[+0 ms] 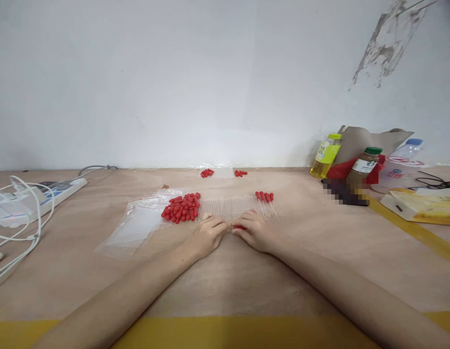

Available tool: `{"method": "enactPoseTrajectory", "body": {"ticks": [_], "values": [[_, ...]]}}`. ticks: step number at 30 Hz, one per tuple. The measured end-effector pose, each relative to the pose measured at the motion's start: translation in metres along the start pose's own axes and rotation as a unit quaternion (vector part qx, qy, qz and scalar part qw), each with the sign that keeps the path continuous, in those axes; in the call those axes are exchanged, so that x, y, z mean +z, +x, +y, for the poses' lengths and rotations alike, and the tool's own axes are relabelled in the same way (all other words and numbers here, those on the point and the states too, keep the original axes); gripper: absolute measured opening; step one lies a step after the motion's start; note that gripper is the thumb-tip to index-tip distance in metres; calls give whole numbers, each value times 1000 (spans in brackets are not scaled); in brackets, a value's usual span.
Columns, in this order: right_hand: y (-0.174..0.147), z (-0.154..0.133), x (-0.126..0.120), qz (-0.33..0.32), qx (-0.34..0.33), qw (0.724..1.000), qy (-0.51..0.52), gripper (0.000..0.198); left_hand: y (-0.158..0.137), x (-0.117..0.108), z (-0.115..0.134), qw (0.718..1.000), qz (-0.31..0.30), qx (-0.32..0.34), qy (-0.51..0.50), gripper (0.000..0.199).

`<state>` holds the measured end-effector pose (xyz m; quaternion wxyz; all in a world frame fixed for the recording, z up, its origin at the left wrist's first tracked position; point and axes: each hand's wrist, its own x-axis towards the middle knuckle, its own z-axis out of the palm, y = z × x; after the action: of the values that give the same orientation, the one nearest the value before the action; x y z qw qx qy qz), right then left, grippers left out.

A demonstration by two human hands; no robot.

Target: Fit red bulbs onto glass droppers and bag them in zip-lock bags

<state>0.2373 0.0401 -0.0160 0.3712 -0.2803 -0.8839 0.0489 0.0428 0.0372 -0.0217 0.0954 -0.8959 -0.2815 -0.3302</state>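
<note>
My left hand [208, 236] and my right hand [256, 231] meet fingertip to fingertip in front of a row of clear thin tubes [225, 206] lying side by side on the table. A red rubber dropper bulb [239, 227] shows under the fingers of my right hand, which are closed on it. My left fingers are pinched together at the bulb's left end; whatever they hold is hidden. Left of the row lies a heap of loose red bulbs [181, 207]. At the row's right end, several tubes carry red bulbs [265, 196] on their far ends.
Clear plastic bags [132, 228] lie left of the heap. Small groups of red bulbs [206, 173] rest near the wall. Far left are a power strip [65, 194] and white cables [39, 213]. Bottles [325, 155], a bag [366, 145] and a yellow packet [421, 206] stand right.
</note>
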Motion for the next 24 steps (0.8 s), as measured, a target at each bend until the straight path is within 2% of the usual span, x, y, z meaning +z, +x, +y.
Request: {"method": "enactPoseTrajectory", "body": {"ticks": [2, 4, 7, 10, 13, 15, 17, 18, 20, 24], "values": [[0, 2, 1, 42, 76, 992, 92, 15, 1, 0, 1, 1000, 6, -19, -15, 19], [1, 5, 0, 94, 144, 969, 178, 19, 1, -1, 2, 999, 3, -23, -33, 24], [10, 15, -15, 148, 196, 937, 249, 25, 2, -6, 0, 998, 0, -54, -42, 39], [22, 36, -49, 205, 248, 916, 239, 34, 1, -10, -3, 992, -1, -117, -44, 42], [27, 70, -84, 247, 288, 909, 172, 38, 0, -11, -5, 989, -15, -142, -49, 40], [23, 95, -97, 178, 356, 913, 90, 27, 0, -10, -5, 988, -28, -141, -49, 37], [15, 116, -97, 46, 393, 918, -26, 14, 0, -9, -4, 988, -36, -142, -48, 33], [10, 124, -94, 13, 402, 912, -79, 13, 0, -9, -4, 988, -38, -144, -47, 32], [1, 136, -83, -4, 410, 904, -123, 15, 1, -10, -3, 987, -40, -146, -45, 29], [-9, 145, -61, 3, 417, 898, -143, 23, 1, -11, -3, 987, -53, -143, -46, 26]]}}
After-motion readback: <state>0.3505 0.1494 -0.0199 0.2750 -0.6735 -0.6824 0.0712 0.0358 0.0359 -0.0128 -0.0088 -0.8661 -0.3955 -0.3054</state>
